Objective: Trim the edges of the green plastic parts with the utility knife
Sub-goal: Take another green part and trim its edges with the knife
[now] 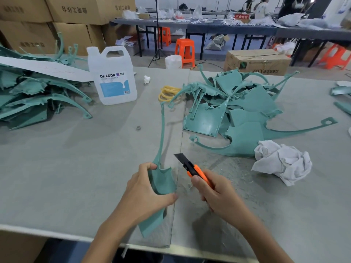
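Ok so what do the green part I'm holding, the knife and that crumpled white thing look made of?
Green part: matte moulded plastic, thin and evenly coloured. Knife: smooth orange plastic handle, dark blade, probably metal. White wad: soft cloth, judging by its creases and hemmed edges.

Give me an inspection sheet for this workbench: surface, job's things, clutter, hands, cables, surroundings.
Surface: grey felt table; shavings near the knife.
Job's things: green part in hand; utility knife, blade out, not touching the part; left pile of green parts; right pile of green parts.
Clutter: white jug, crumpled rag, yellow rubber bands, small metal ring.
Hands: left hand grips the green part; right hand grips the utility knife.
Cables: nothing seen on the table.
Surroundings: cardboard boxes, orange stools, long tables behind.
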